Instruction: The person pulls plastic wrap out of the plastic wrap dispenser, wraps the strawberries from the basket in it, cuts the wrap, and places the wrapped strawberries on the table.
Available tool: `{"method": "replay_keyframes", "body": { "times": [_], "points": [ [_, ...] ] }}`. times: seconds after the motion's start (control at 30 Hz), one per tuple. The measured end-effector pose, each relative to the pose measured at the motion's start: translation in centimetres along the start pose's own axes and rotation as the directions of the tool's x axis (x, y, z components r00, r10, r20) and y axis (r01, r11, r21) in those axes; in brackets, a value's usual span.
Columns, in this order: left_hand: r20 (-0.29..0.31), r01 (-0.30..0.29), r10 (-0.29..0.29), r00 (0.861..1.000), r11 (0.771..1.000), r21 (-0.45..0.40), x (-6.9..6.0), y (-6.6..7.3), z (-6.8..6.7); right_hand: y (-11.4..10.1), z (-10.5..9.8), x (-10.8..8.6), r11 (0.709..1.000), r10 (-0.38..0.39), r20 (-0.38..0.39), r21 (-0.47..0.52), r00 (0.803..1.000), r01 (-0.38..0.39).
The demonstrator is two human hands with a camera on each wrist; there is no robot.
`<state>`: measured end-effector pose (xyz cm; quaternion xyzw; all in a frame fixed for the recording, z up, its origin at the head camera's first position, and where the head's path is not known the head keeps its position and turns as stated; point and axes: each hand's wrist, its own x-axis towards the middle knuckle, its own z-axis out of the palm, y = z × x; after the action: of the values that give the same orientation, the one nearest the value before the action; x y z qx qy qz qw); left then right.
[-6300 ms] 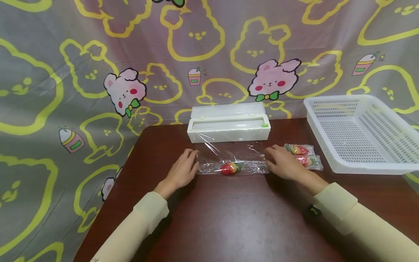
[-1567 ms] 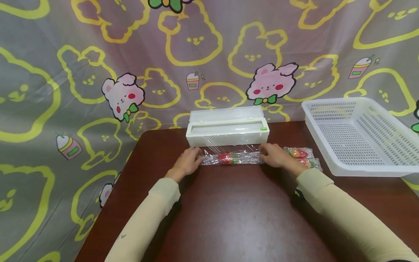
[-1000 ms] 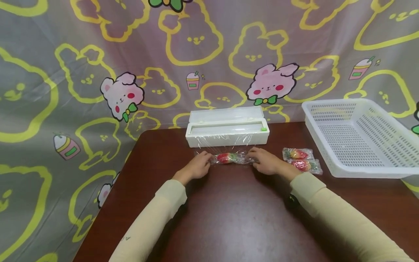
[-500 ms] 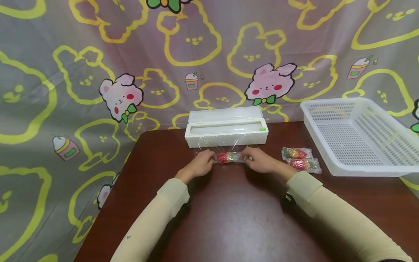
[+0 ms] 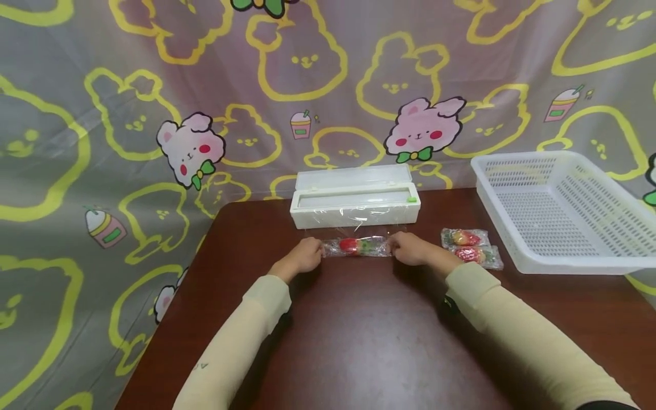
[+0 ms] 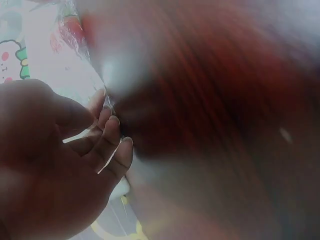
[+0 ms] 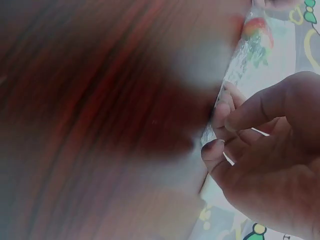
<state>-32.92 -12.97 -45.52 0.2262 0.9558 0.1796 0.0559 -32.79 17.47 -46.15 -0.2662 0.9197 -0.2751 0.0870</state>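
Observation:
A small red and green fruit-shaped piece (image 5: 351, 246) lies in a gathered strip of cling film (image 5: 380, 245) at the table's middle. My left hand (image 5: 306, 254) pinches the strip's left end, and my right hand (image 5: 409, 249) pinches its right end. Both wrist views show curled fingers at the film's edge, the left hand (image 6: 60, 150) and the right hand (image 7: 275, 155) alike. Clear film runs from the strip up to a white cling film dispenser (image 5: 356, 217), whose lid stands raised. A green slider (image 5: 411, 200) sits at the dispenser's right end.
Two film-wrapped fruit pieces, an upper one (image 5: 465, 237) and a lower one (image 5: 471, 254), lie right of my right hand. Beyond them stands a white perforated basket (image 5: 533, 263). A patterned curtain (image 5: 353, 68) hangs behind the dark wooden table (image 5: 359, 341).
The film around the fruit piece has been rolled into a narrow strip and brought closer to the dispenser. My hands moved inward along it, then slightly apart again in the last half second.

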Motion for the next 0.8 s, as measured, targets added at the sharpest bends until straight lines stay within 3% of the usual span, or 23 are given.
{"method": "replay_keyframes", "body": {
  "times": [0.1, 0.27, 0.43, 0.57, 0.7, 0.8],
  "points": [
    [-0.013, 0.003, -0.003, 1.000, 1.000, 0.010, -0.5, -0.5, -0.2, 0.5, -0.3, -0.5, 0.999, -0.021, -0.023, -0.037, 0.999, 0.020],
    [-0.050, -0.020, 0.025, 0.998, 0.995, 0.096, -1.8, -0.5, -0.7, 0.7, -1.0, -1.8, 0.992, -0.080, -0.080, -0.106, 0.994, 0.071],
    [-0.096, -0.110, 0.119, 0.988, 0.990, 0.092, -2.1, 0.2, -1.0, 0.3, -2.2, -2.7, 0.986, -0.115, -0.149, -0.139, 0.982, 0.095],
    [-0.083, -0.176, 0.183, 0.980, 0.981, 0.079, -1.4, 1.0, -1.0, 0.5, -3.7, -2.7, 0.984, -0.071, -0.235, -0.173, 0.969, 0.030],
    [-0.078, -0.203, 0.211, 0.974, 0.974, 0.098, -0.5, 2.0, -1.1, 1.1, -5.5, -2.2, 0.977, 0.039, -0.345, -0.182, 0.938, -0.108],
    [-0.080, -0.214, 0.222, 0.972, 0.972, 0.098, 0.3, 2.9, -1.5, 1.7, -6.9, -1.2, 0.968, 0.099, -0.374, -0.179, 0.922, -0.176]
  ]
}}
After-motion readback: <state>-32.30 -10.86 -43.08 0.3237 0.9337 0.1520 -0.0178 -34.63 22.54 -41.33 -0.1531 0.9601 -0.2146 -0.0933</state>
